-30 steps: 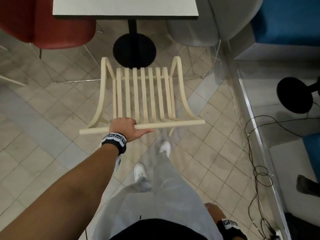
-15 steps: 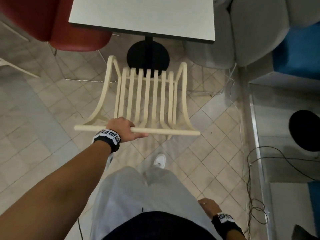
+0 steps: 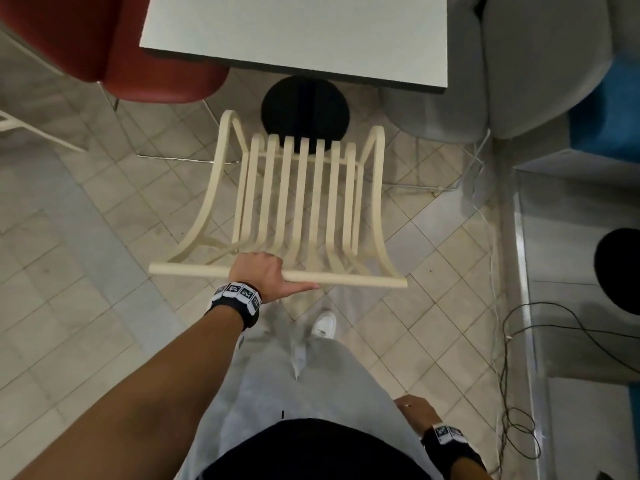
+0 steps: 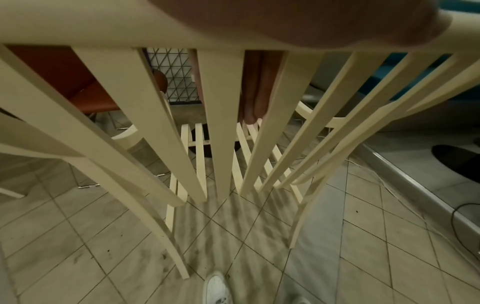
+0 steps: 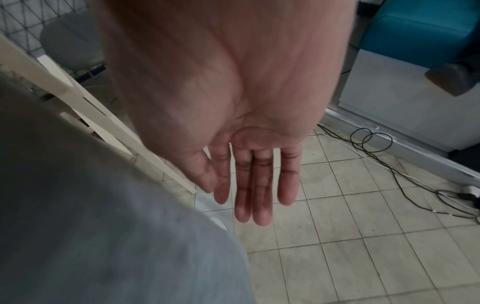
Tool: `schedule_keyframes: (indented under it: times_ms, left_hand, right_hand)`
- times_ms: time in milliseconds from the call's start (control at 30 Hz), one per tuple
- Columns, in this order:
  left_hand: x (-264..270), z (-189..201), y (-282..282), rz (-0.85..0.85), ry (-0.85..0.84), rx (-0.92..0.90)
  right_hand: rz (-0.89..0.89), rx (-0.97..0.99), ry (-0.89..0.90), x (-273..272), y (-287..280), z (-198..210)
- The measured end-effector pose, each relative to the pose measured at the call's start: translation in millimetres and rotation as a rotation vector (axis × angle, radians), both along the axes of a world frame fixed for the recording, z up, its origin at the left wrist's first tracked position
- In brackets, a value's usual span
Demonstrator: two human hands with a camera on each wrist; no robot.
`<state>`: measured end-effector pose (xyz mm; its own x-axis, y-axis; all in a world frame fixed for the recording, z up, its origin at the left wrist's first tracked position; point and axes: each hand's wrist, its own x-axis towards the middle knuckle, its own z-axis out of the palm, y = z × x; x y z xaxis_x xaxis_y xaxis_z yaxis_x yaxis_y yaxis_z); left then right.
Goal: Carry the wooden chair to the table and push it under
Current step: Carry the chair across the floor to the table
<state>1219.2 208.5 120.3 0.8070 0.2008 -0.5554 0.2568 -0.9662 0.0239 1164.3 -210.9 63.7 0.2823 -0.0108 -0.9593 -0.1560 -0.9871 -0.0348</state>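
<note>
Before one table (image 3: 294, 32), one chair (image 3: 301, 188) (hand-held (image 3: 258, 275))

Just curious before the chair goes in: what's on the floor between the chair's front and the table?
In the head view, only the table's round black base on bare tiles lies ahead of the wooden chair.

The right hand (image 5: 249, 144) fills the frame's center, palm showing, fingers (image 5: 262, 197) straight and empty. Grey trousers (image 5: 91, 216) cover the lower left; cables (image 5: 389, 154) cross the tiled floor (image 5: 363, 257) at right.
</note>
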Motion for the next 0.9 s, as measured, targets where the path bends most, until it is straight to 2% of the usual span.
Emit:
schedule_keyframes:
  times_ms: [133,267,333,533,633,733,900]
  left_hand:
    - [24.6,4.0,18.5,0.013,0.003,0.004]
    - [59.6,9.4,41.3,0.013,0.001,0.014]
    - [76.9,12.9,53.4,0.003,0.007,0.009]
    - [118.5,11.9,91.5,-0.052,0.007,-0.028]
    - [132.6,10.8,105.9,-0.057,-0.010,-0.044]
    - [144.6,11.1,116.5,-0.062,-0.017,-0.064]
    - [162.4,9.2,128.1,-0.063,-0.017,-0.060]
  right_hand:
    - [-0.065,-0.015,0.002,-0.8,17.0,1.5]
    - [-0.359,-0.065,-0.036,-5.3,24.5,-3.2]
    - [-0.432,-0.068,-0.022,-7.7,31.4,-5.3]
    - [-0.520,-0.048,-0.092,-0.6,73.4,1.7]
    - [-0.501,-0.040,-0.108,10.9,90.9,4.7]
    - [-0.557,-0.025,-0.157,24.3,101.3,6.5]
    - [-0.542,-0.011,-0.199,41.9,109.6,13.3]
